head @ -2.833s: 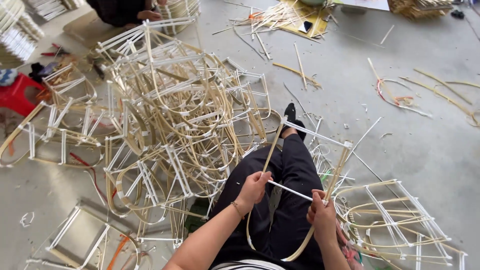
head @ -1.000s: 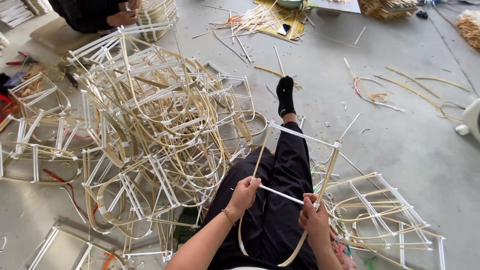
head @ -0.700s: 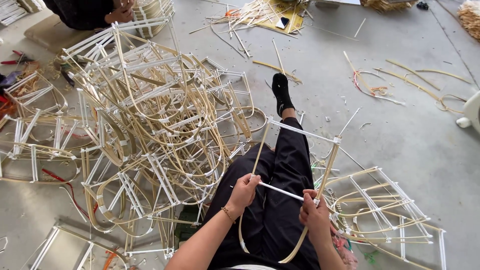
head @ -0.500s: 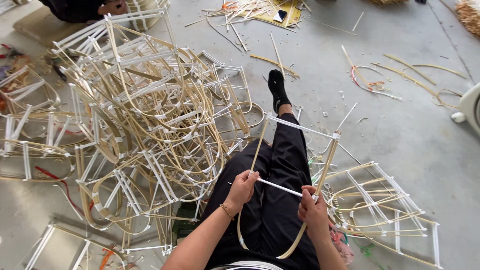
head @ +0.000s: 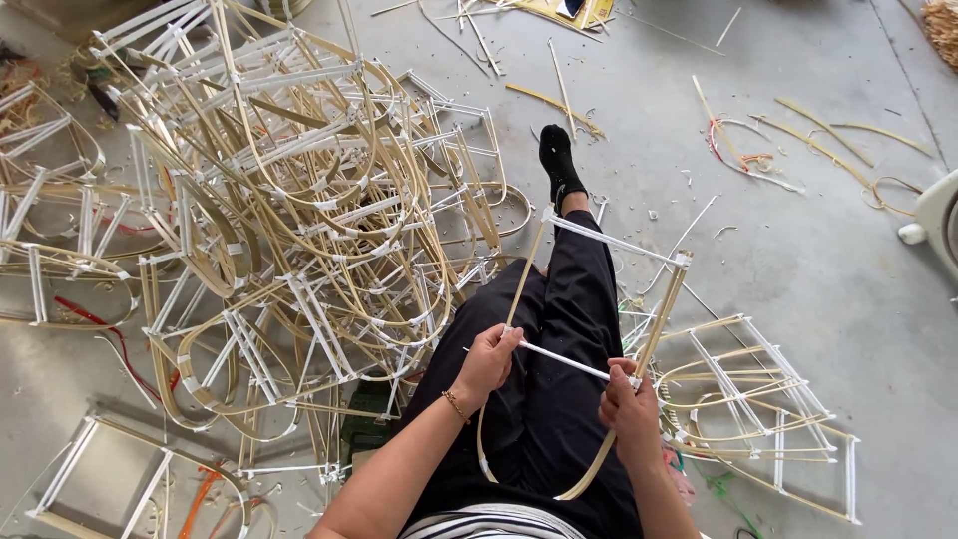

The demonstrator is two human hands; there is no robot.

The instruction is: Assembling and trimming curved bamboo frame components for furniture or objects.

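Over the lap, the left hand and right hand each close fingers on the tan bamboo-strip frame with white taped joints. It looks light and springy (best gripped at the joints).

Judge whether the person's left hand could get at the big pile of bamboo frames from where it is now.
Probably yes: the left hand grips the bamboo frame on the lap, and the pile of frames lies right beside that leg, nothing between. It would need to let go first.
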